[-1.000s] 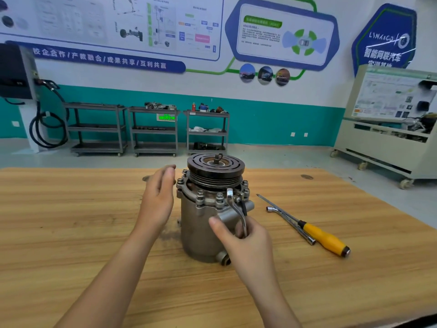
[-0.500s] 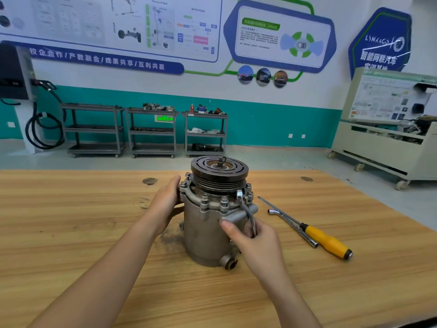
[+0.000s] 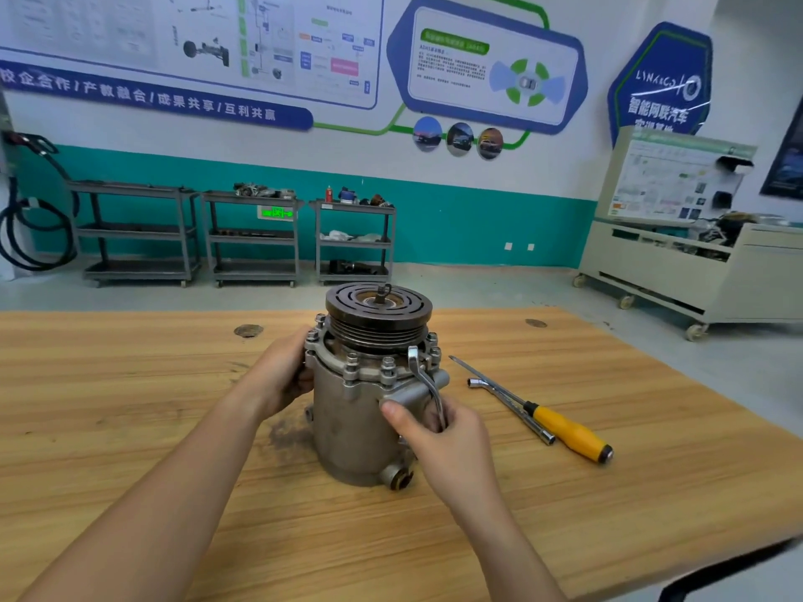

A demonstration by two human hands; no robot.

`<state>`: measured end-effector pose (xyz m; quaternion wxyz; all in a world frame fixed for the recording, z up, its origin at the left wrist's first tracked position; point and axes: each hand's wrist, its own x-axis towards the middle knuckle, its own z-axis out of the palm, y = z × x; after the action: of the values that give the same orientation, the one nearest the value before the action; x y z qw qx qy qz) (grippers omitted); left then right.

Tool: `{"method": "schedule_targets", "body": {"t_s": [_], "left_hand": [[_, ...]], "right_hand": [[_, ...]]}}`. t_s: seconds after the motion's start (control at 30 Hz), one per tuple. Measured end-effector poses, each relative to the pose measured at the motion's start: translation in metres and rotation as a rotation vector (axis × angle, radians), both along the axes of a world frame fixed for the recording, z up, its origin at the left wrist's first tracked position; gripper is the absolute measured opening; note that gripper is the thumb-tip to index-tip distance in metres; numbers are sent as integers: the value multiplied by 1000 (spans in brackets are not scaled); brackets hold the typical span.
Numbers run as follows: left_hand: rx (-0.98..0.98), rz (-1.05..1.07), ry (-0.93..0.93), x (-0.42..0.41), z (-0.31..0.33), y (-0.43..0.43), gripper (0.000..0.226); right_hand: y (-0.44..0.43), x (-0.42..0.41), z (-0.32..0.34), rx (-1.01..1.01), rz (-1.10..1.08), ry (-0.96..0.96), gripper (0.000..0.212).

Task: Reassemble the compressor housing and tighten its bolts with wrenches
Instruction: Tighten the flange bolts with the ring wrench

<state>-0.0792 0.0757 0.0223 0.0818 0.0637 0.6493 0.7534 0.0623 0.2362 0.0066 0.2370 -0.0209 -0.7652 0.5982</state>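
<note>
A grey metal compressor (image 3: 347, 423) stands upright on the wooden table (image 3: 130, 410), its dark grooved pulley (image 3: 379, 310) on top and a ring of bolts (image 3: 369, 367) around the flange. My left hand (image 3: 280, 373) grips the left side of the housing just under the flange. My right hand (image 3: 443, 436) holds the handle of a bent silver wrench (image 3: 423, 378), whose head sits on a bolt at the flange's front right. Its thumb lies against the housing's side port.
To the right of the compressor lie a yellow-handled screwdriver (image 3: 565, 430) and an L-shaped socket wrench (image 3: 508, 408). Beyond the table stand three grey tool carts (image 3: 252, 236) by the wall and a cream equipment cabinet (image 3: 695, 262) at right.
My left hand came in from open air and now grips the housing's left side. The right hand has swung the wrench handle slightly right on the bolt.
</note>
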Motion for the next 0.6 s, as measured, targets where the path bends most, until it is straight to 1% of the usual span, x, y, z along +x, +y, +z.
{"method": "schedule_targets", "body": {"t_s": [0.1,0.17,0.23,0.33,0.37,0.47,0.5,0.53,0.57,0.6], "left_hand": [[55,40,23,4,-3,4,36],[65,67,24,8,-1,6,39],[99,98,25,14,-1,4,42],[199,202,68,30,-5,-4,23],[204,264,89,37,-8,-7,21],[138,424,167,60,-17,-12,18],[127,450,193,67,-20,-12,16],[125,466,224,71,-22,-12,16],[115,479,259,73,-24,-12,16],[80,490,292,74,-26,-12,16]], "right_hand": [[0,1,-1,-34,19,-34,40],[3,1,1,-9,10,-34,39],[8,1,4,36,-19,-7,44],[18,-4,3,54,-77,24,49],[22,-7,3,74,-97,14,49],[35,-21,8,143,-135,-78,49],[39,-25,12,120,-143,-102,48],[42,-26,17,42,-135,-104,46],[45,-26,24,-93,-107,-77,44],[48,-26,32,-275,-55,-26,43]]}}
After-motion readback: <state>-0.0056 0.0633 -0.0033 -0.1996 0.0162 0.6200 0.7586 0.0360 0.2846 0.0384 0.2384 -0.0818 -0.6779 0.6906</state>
